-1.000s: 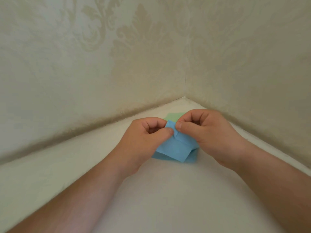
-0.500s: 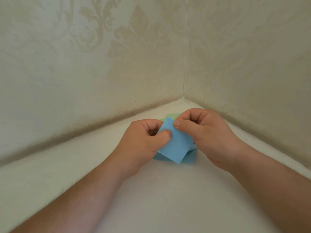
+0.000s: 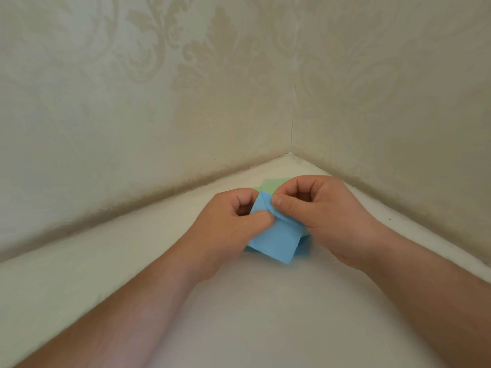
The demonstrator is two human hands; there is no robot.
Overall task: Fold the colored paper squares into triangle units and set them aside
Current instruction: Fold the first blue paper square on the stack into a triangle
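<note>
While green paper (image 3: pixel 271 185) lies behind, left hand (image 3: pixel 233 224) and right hand (image 3: pixel 326 211) grip-pinch the blue paper (image 3: pixel 276 240).

2 walls (image 3: pixel 186 115) hem the corner; near tabletop (image 3: pixel 265 314) lies open.

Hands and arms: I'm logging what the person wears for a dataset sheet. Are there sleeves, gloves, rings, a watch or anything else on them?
Nothing is worn that shows. The left hand and right hand are bare, with no gloves and no rings on the visible fingers. Both forearms are bare down to the frame's edge: no sleeves, watch or bracelet. Nails look short and unpainted.
</note>
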